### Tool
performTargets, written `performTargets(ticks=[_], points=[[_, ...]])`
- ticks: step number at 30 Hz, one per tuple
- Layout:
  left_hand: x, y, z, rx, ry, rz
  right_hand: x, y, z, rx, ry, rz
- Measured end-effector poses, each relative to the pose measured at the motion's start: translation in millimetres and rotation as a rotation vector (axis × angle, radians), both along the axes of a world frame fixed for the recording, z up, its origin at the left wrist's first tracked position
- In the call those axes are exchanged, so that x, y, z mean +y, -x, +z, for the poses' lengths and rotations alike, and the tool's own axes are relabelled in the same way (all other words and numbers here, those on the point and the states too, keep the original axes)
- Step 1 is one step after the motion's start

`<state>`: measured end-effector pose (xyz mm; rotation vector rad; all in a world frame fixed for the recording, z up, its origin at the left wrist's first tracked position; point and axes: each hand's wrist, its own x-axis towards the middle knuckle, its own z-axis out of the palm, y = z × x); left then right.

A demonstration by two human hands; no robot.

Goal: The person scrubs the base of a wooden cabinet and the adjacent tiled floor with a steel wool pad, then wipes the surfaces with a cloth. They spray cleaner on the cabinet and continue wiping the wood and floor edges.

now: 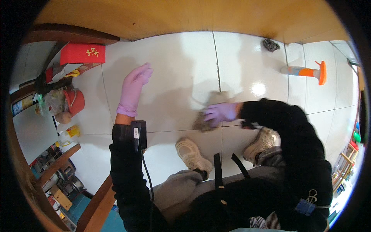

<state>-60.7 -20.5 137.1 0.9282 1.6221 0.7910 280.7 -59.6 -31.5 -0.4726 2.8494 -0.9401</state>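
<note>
My right hand [220, 113], in a purple disposable glove, is shut on a grey-brown cloth [204, 123]. It presses the cloth against the white tiled floor [171, 107], near a crossing of tile joints; both are slightly blurred. Part of the cloth lies under the palm and part spreads out beyond the fingers. My left hand [134, 87], gloved in pink, hovers over the floor at the left with loosely bent fingers and nothing visible in it. A black device [139, 134] with a cable sits on my left wrist.
A wooden panel [185, 17] borders the floor ahead. To the right are a steel-wool scourer [271, 45] and an orange-topped spray bottle [308, 72]. A red box [82, 53], a red bucket [76, 101] and wooden furniture legs [94, 204] line the left. My shoes [192, 153] flank a tile joint.
</note>
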Motion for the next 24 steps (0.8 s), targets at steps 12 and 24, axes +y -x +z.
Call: performTargets(ticks=[12, 24], points=[[55, -126, -35, -0.062, 0.163, -0.321, 66, -358, 105, -0.312, -0.211, -1.449], [89, -303, -38, -0.099, 0.27, -0.449, 59, -359, 102, 0.043, 0.081, -2.252]])
